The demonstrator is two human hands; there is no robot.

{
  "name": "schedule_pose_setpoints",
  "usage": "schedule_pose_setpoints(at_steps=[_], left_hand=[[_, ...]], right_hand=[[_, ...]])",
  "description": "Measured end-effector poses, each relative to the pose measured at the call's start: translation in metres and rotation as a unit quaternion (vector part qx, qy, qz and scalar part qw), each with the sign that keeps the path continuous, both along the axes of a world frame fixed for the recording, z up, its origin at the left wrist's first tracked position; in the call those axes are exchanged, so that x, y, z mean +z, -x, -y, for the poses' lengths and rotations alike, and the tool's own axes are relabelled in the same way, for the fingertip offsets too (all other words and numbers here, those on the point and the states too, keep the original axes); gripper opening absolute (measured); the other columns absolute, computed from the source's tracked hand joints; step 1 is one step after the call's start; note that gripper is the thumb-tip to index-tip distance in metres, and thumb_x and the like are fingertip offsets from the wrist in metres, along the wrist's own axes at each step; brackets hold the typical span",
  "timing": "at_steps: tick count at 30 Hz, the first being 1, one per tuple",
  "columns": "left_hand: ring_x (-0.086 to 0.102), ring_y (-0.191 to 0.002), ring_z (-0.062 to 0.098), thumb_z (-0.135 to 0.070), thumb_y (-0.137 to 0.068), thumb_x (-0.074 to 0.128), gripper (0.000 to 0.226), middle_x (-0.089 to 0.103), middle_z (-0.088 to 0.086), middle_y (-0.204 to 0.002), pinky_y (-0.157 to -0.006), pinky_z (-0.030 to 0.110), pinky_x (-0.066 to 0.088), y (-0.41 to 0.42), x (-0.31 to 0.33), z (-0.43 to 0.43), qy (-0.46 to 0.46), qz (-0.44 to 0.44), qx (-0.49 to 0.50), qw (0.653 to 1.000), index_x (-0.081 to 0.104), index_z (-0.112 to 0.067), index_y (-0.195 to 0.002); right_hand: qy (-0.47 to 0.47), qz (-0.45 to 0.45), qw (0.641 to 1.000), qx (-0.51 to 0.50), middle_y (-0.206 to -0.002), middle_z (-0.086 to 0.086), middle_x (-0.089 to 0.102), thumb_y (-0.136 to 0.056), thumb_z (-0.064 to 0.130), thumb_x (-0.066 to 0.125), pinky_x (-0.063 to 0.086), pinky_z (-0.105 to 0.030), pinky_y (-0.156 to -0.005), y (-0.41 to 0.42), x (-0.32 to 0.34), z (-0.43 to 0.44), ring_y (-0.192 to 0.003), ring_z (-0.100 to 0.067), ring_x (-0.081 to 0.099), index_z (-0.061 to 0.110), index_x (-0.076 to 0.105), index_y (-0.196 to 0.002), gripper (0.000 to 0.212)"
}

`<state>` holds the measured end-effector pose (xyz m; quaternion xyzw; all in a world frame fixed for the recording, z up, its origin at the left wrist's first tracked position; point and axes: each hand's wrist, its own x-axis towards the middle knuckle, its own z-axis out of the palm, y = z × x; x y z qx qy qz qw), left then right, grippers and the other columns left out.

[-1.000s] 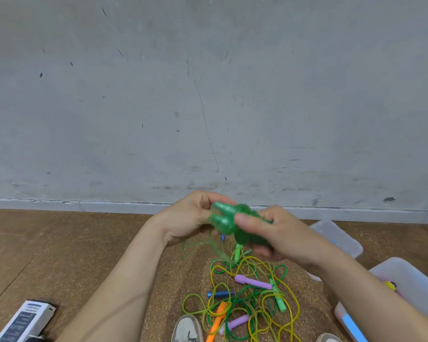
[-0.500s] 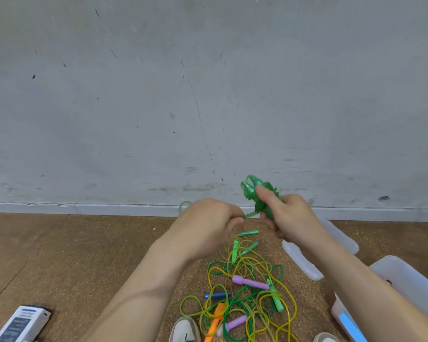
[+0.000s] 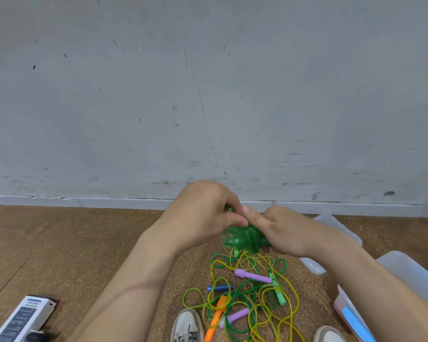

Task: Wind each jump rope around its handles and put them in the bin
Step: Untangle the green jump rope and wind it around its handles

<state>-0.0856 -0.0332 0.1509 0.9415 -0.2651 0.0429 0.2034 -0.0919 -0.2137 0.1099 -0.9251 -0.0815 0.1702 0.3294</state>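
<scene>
A green jump rope (image 3: 242, 239), wound into a bundle around its handles, is held in the air between both hands. My right hand (image 3: 286, 230) grips the bundle from the right, thumb on top. My left hand (image 3: 203, 215) curls over its left end, fingers on the cord. Below them a tangle of loose ropes (image 3: 250, 294) lies on the floor, with purple (image 3: 252, 276), blue (image 3: 219, 288), orange (image 3: 218, 317) and green (image 3: 278, 291) handles. The clear plastic bin (image 3: 405, 272) stands at the right.
A clear lid (image 3: 336, 230) lies on the floor behind my right arm. A white box (image 3: 22, 319) lies at bottom left. My two shoes (image 3: 187, 325) show at the bottom edge. A grey wall runs behind the brown floor.
The green bundle has come down from its raised position to a level one. My left hand has moved right, from pulling the cord to closing over the bundle's left end.
</scene>
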Motion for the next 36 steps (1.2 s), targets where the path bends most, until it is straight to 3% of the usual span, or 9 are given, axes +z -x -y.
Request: schedule_pose_setpoints(at_steps=[5, 8, 12, 17, 21, 26, 29, 33, 36], left_hand=[[0.045, -0.048, -0.001, -0.029, -0.062, 0.086, 0.013, 0.053, -0.016, -0.045, -0.050, 0.016, 0.032, -0.001, 0.003, -0.008, 0.155, -0.137, 0.020, 0.978, 0.074, -0.028, -0.066], [0.055, -0.057, 0.006, -0.024, -0.067, 0.084, 0.011, 0.066, -0.009, -0.058, -0.060, 0.023, 0.044, -0.003, 0.003, -0.009, 0.210, -0.138, 0.019, 0.968, 0.073, -0.024, -0.068], [0.039, -0.048, 0.007, -0.019, -0.067, 0.084, 0.016, 0.052, -0.003, -0.049, -0.048, 0.021, 0.030, -0.002, 0.014, -0.019, 0.283, -0.124, 0.044, 0.950, 0.070, -0.014, -0.060], [0.037, -0.049, 0.009, -0.023, -0.069, 0.084, 0.017, 0.048, -0.007, -0.048, -0.050, 0.025, 0.028, 0.008, 0.024, -0.021, 0.183, -0.134, -0.005, 0.974, 0.069, -0.020, -0.064], [0.042, -0.045, 0.003, -0.029, -0.082, 0.070, 0.011, 0.048, -0.016, -0.044, -0.052, 0.026, 0.030, 0.001, 0.018, -0.023, 0.096, -0.032, 0.057, 0.993, 0.062, -0.029, -0.075], [0.063, -0.079, 0.007, -0.035, -0.088, 0.062, 0.013, 0.071, -0.016, -0.075, -0.073, 0.029, 0.050, 0.000, 0.016, -0.029, 0.004, -0.093, 0.083, 0.992, 0.074, -0.034, -0.095], [0.064, -0.080, 0.008, -0.037, -0.087, 0.063, 0.014, 0.073, -0.010, -0.082, -0.075, 0.028, 0.051, 0.008, 0.020, -0.022, -0.017, -0.078, 0.054, 0.995, 0.075, -0.032, -0.092], [0.048, -0.057, 0.007, -0.043, -0.084, 0.063, 0.019, 0.058, -0.007, -0.058, -0.058, 0.027, 0.039, 0.015, 0.021, -0.009, -0.018, 0.000, 0.003, 1.000, 0.072, -0.027, -0.080], [0.044, -0.051, 0.004, -0.046, -0.083, 0.065, 0.021, 0.049, -0.008, -0.049, -0.051, 0.022, 0.030, 0.014, 0.019, -0.007, -0.004, 0.032, -0.008, 0.999, 0.071, -0.027, -0.078]], right_hand=[[-0.094, -0.156, 0.980, 0.076, -0.045, 0.003, 0.051, -0.087, 0.073, 0.012, 0.033, -0.022, -0.048, 0.013, 0.020, -0.006, -0.046, -0.014, 0.045, 0.011, 0.061, -0.072, 0.081], [-0.136, -0.159, 0.977, 0.044, -0.042, 0.006, 0.049, -0.090, 0.070, 0.014, 0.029, -0.022, -0.047, 0.013, 0.017, -0.008, -0.040, -0.009, 0.038, 0.008, 0.064, -0.075, 0.081], [-0.236, -0.124, 0.960, -0.089, -0.058, -0.009, 0.049, -0.082, 0.078, 0.038, 0.019, -0.019, -0.042, 0.002, 0.003, -0.004, -0.042, -0.013, 0.032, 0.006, 0.066, -0.074, 0.077], [-0.352, -0.132, 0.898, -0.228, -0.045, -0.001, 0.037, -0.087, 0.070, 0.042, 0.010, -0.016, -0.039, -0.007, 0.009, 0.014, -0.033, -0.010, 0.021, 0.009, 0.056, -0.066, 0.066], [-0.415, -0.146, 0.854, -0.278, -0.045, 0.000, 0.033, -0.087, 0.070, 0.043, 0.009, -0.014, -0.038, -0.010, 0.007, 0.019, -0.031, -0.008, 0.018, 0.008, 0.053, -0.066, 0.066], [-0.453, -0.133, 0.831, -0.295, -0.044, 0.001, 0.034, -0.089, 0.069, 0.042, 0.010, -0.014, -0.035, -0.011, 0.005, 0.019, -0.030, -0.007, 0.019, 0.008, 0.052, -0.069, 0.065], [-0.388, -0.078, 0.866, -0.306, -0.043, 0.000, 0.040, -0.090, 0.068, 0.042, 0.017, -0.017, -0.034, -0.011, 0.003, 0.013, -0.031, -0.010, 0.026, 0.007, 0.056, -0.065, 0.067], [-0.107, 0.093, 0.959, -0.245, -0.041, -0.002, 0.056, -0.086, 0.071, 0.043, 0.045, -0.033, -0.058, -0.014, -0.010, 0.006, -0.049, -0.022, 0.056, 0.007, 0.060, -0.049, 0.076], [0.015, 0.086, 0.985, -0.147, -0.047, -0.003, 0.056, -0.082, 0.076, 0.040, 0.046, -0.035, -0.062, -0.012, -0.017, 0.001, -0.057, -0.025, 0.059, 0.009, 0.054, -0.049, 0.076]])
